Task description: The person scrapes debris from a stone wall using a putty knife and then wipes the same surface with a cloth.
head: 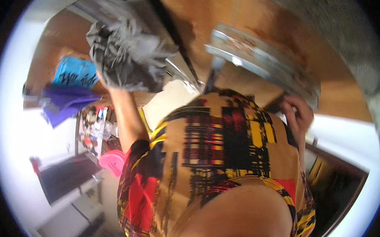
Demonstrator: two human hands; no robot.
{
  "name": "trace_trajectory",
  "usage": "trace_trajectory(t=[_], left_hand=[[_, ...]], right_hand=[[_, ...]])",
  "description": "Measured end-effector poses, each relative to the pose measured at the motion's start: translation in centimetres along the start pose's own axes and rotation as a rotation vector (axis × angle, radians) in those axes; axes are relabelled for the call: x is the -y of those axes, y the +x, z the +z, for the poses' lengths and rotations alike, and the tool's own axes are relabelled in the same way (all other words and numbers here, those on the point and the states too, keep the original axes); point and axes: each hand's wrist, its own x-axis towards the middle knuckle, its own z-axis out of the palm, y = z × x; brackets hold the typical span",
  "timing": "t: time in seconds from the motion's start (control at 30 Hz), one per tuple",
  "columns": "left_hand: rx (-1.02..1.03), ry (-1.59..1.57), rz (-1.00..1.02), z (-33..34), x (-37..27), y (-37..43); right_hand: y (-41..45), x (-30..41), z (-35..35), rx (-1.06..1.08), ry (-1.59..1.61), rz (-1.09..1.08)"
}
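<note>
Bunched grey cloth (129, 51), perhaps a garment, is held up at the upper left in my left hand (102, 81). The cloth covers nearly all of that hand. On the right, my right hand (296, 113) has its fingers curled beside a dark edge, near one end of a long grey metal-edged piece (263, 62). Blur hides whether those fingers grip anything. A brown wooden surface (339, 97) lies behind the long piece.
A blue packet (74, 72) bearing writing and a purple cloth (68, 104) are left of my left forearm. Lower left are a pink plastic item (113, 162) and shelves of mixed goods (96, 129). A dark doorway or window opening (331, 187) is at the right.
</note>
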Motion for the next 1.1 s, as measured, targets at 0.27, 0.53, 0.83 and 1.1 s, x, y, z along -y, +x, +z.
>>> trace_trajectory(t=[0.27,0.53,0.83,1.1], left_hand=[[0.387,0.745,0.024,1.8,2.7,-1.6],[0.660,0.910,0.130,7.0,3.9,-1.8],[1.337,1.329,0.677,18.0,7.7,-3.9],[1.607,1.215,0.898,19.4,18.1,-3.3]], right_hand=[[-3.9,-4.9,4.6,0.197,-0.188,0.124],[-4.5,-6.1,7.1,0.204,-0.219,0.079],[-7.2,-16.1,17.2,0.651,-0.557,0.182],[-11.6,-22.3,23.3,0.401,-0.720,-0.276]])
